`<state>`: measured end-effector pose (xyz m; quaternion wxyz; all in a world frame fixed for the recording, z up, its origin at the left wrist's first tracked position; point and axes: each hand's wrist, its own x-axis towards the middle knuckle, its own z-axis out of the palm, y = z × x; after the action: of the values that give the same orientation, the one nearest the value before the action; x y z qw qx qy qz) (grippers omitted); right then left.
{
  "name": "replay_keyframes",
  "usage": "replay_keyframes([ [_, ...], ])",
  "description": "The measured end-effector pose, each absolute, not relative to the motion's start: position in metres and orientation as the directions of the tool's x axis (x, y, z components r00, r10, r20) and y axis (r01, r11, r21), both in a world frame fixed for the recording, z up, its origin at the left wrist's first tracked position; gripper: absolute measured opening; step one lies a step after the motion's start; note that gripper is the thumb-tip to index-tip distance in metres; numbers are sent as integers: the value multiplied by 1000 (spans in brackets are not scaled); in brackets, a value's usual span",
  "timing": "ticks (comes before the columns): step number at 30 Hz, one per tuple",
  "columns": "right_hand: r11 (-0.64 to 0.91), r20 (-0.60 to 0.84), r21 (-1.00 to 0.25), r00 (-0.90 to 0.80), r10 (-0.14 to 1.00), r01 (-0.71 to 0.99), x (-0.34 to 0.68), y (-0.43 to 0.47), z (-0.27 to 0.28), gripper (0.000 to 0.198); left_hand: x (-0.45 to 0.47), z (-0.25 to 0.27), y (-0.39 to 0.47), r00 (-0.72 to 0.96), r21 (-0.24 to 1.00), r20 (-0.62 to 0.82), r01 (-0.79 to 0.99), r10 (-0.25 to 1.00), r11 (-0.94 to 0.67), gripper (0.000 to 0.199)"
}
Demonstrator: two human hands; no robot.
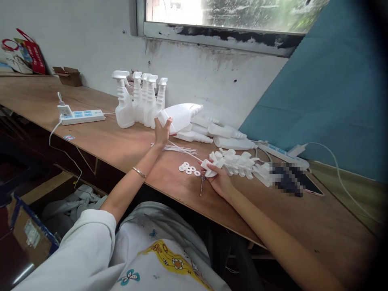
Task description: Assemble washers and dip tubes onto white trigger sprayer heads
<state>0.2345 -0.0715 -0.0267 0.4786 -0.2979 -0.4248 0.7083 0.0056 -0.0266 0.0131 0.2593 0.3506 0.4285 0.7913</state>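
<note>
My left hand (163, 131) is closed around the base of a white plastic bottle (180, 114), which is tilted on its side with its neck to the right. In my right hand (220, 180) is a white spray trigger head (212, 166), with a thin white tube (186, 150) running from it to the left. White ring washers (188, 168) lie in a small group left of my right hand. Under that hand is a screwdriver (201, 186). Several loose white tubes (176, 149) rest below the bottle. A pile of spray heads (235, 161) lies just right of my right hand.
Several spray bottles with heads fitted (125, 105) stand by the wall. Bottles without heads (233, 137) lie behind the spray-head pile. Power strips sit at left (83, 116) and right (281, 152), with cords. A phone (313, 186) lies at the right; a cardboard box (68, 76) is far left.
</note>
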Motion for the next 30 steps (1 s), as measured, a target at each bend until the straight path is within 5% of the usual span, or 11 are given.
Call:
replay_keyframes([
  [3,-187,-21,-886,-365,931,-425,234,-70,-27,25,2,16,-25,-615,852,349,-105,707,-512,34],
  [10,-191,-32,-882,-348,937,-431,236,-68,-29,27,12,31,8,-566,956,147,-128,811,-263,54],
  [30,-196,-42,-894,-359,932,-403,236,-67,-30,27,8,5,21,-492,970,42,-190,870,-154,51],
])
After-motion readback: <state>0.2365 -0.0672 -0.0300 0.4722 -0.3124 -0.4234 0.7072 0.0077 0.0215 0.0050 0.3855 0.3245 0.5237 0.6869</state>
